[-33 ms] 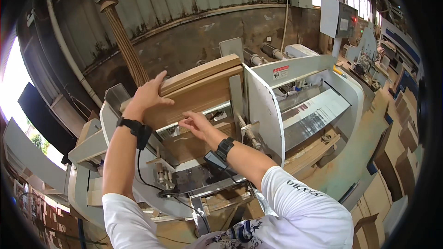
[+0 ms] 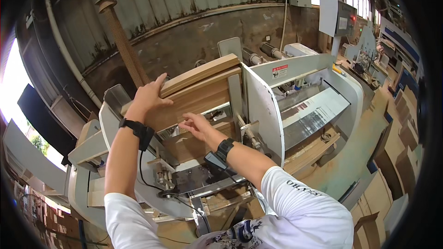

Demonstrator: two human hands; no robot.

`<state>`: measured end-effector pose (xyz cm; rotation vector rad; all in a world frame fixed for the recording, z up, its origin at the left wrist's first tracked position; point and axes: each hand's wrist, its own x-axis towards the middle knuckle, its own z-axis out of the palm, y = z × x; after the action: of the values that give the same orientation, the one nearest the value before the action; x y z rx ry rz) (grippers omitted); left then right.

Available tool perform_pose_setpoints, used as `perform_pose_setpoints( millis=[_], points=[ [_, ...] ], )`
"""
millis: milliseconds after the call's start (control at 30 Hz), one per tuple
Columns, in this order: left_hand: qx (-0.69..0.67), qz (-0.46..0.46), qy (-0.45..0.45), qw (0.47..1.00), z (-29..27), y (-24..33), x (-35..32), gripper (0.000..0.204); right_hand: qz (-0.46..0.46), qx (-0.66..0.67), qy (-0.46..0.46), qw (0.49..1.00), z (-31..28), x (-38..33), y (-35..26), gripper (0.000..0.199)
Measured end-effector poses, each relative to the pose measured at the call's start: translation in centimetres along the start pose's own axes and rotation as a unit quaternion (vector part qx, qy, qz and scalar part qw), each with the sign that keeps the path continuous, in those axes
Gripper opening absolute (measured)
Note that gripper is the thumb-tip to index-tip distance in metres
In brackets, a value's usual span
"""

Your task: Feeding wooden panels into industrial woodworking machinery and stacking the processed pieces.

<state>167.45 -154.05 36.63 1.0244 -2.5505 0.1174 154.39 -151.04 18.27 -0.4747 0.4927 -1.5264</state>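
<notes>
A stack of long wooden boards [image 2: 203,74] stands on edge in the grey machine's upright slot. At its left end is my left hand [image 2: 150,96], open, thumb and fingers spread; whether it touches the wood I cannot tell. My right hand [image 2: 197,125] hovers before the lower opening of the machine, fingers apart and loosely bent, with nothing in them. Beneath it lies another wooden piece [image 2: 189,148] inside the machine. A narrow grey upright bar [image 2: 235,94] presses close to the boards' right end. Each wrist wears a black strapped device.
A tall grey divider panel [image 2: 264,110] rises right of my right arm. Beyond it are a sloping metal plate [image 2: 318,110] and wooden strips [image 2: 314,152]. A ribbed hose [image 2: 122,41] hangs behind the boards. Clamping cylinders [image 2: 249,131] stick out near my right forearm. A control box [image 2: 337,18] stands far right.
</notes>
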Motion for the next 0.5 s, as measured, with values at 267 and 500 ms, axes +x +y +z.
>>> perform_pose_setpoints(
  millis=[267,500],
  points=[
    [0.095,-0.024,-0.163,0.982,7.2,-2.1,-1.8,0.082,0.231,-0.160,-0.040,0.959,-3.8,-4.6,5.3,0.034],
    [0.095,0.036,-0.096,0.990,-1.0,1.2,-4.8,0.064,0.328,-0.191,-0.088,0.921,-9.3,-17.3,11.1,0.037]
  ],
)
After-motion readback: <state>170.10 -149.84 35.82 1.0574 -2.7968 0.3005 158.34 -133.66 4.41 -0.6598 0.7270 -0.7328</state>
